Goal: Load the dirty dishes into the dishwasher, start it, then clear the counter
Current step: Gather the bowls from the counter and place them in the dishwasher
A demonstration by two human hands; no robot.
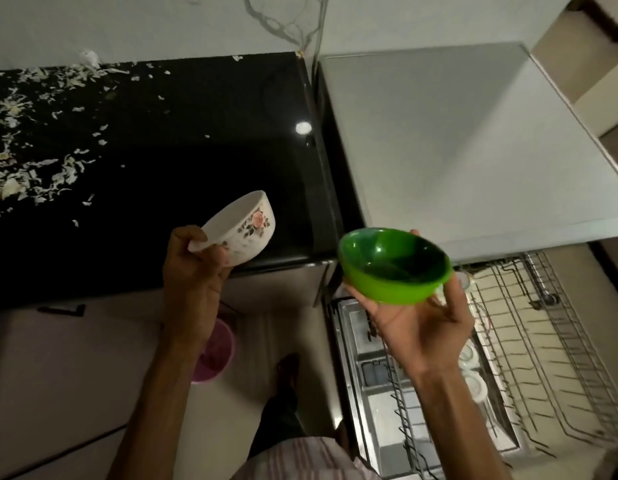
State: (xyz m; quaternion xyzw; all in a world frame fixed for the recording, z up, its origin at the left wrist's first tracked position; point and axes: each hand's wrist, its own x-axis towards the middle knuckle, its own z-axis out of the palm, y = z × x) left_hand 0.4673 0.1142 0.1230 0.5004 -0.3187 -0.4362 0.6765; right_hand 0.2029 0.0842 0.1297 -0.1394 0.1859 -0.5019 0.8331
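Both raised: left hand (193, 271) fingers pinching the tilted white bowl (240, 233), right hand (418, 323) fingers cupping the green bowl (394, 265).

Counter (196, 150): left, scraps (33, 168) scattered on its far-left part. Dishwasher (456, 133): right of counter, touching. Pulled-out rack (543, 358): near right, below dishwasher top. Bucket (215, 355): floor, near counter front.

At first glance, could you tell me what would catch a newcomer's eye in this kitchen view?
The bright green bowl, held in the right hand above the open dishwasher rack, stands out first. Beside it, the left hand grips a white floral bowl. Pale vegetable scraps litter the black counter at left.
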